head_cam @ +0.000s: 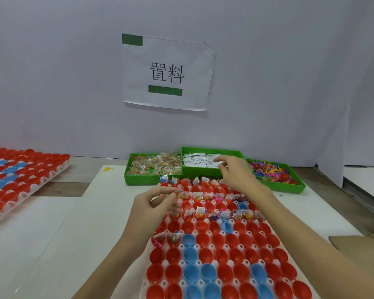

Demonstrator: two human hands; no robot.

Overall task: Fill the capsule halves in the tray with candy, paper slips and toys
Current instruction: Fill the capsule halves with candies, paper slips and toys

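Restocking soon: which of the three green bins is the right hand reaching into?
The middle green bin, holding white paper slips; the right hand hovers over it.

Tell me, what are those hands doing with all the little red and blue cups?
A person is filling plastic capsule halves that sit in a white tray. The right hand reaches into the middle green bin of paper slips. The left hand hovers over the tray, fingers pinched together; whether it holds anything is unclear. The bin of candy is on the left, the bin of toys on the right. The far rows are mostly filled; the near rows are empty.
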